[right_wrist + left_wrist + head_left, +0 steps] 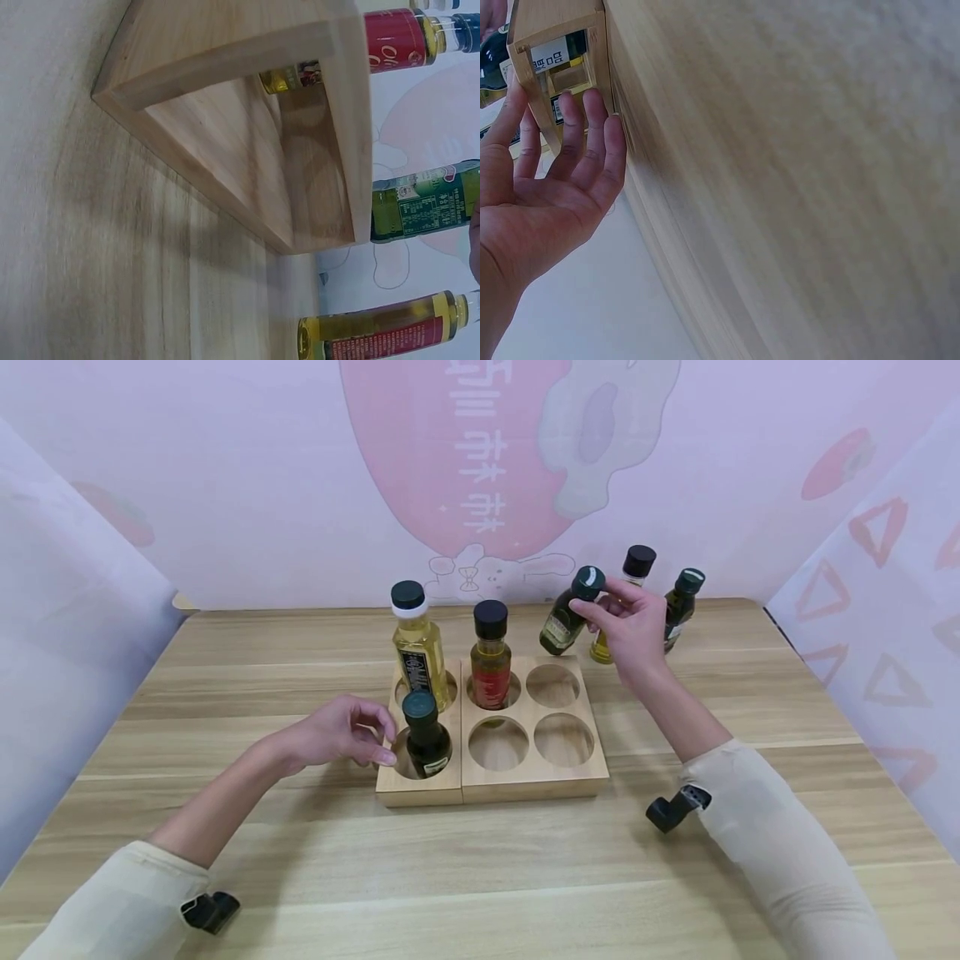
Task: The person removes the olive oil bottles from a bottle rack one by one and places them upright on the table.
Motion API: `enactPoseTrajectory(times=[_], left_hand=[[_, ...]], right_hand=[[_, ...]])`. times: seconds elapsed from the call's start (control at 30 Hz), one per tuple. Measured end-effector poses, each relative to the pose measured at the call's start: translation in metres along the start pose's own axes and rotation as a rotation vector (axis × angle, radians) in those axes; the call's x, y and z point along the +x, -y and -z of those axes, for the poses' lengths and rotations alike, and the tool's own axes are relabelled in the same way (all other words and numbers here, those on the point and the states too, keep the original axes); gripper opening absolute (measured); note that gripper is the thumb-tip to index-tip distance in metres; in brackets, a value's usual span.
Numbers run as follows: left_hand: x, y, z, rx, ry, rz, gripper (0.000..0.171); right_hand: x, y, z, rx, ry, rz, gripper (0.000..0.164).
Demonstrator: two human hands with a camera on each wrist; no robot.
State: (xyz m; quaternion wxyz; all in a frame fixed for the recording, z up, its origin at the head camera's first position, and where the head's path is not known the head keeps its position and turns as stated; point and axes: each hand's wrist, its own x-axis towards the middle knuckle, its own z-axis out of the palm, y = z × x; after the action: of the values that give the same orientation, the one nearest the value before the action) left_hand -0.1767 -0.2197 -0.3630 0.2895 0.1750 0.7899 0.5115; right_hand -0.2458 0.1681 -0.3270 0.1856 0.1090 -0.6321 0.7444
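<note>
My right hand (630, 627) pinches a dark green oil bottle (566, 618) near its green cap. The bottle tilts above the back right corner of the wooden bottle rack (536, 789); the right wrist view shows its green label (431, 201). Beside the rack's left side, my left hand (337, 735) holds nothing, its fingers loosely bent near a dark bottle (427, 747) in the front left hole. Behind that one, a tall yellow oil bottle (420, 652) stands in the rack. A red-labelled olive oil bottle (491, 681) occupies the back middle hole.
Past the rack's right end stand a black-capped oil bottle (602, 648), partly covered by my right hand, and a dark green bottle (680, 602). A printed cloth (270, 485) hangs behind the wooden table (480, 877).
</note>
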Motion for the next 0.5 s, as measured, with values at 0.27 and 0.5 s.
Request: enactPoseTrajectory(times=[0.27,0.5], left_hand=[[-0.002,-0.001,0.0,0.014,-0.003,0.006,0.03],[-0.001,-0.001,0.0,0.012,0.001,0.001,0.03]], right_hand=[[0.003,-0.015,0.0,-0.077,0.01,-0.006,0.03],[0.003,-0.027,0.003,-0.126,0.02,-0.028,0.033]])
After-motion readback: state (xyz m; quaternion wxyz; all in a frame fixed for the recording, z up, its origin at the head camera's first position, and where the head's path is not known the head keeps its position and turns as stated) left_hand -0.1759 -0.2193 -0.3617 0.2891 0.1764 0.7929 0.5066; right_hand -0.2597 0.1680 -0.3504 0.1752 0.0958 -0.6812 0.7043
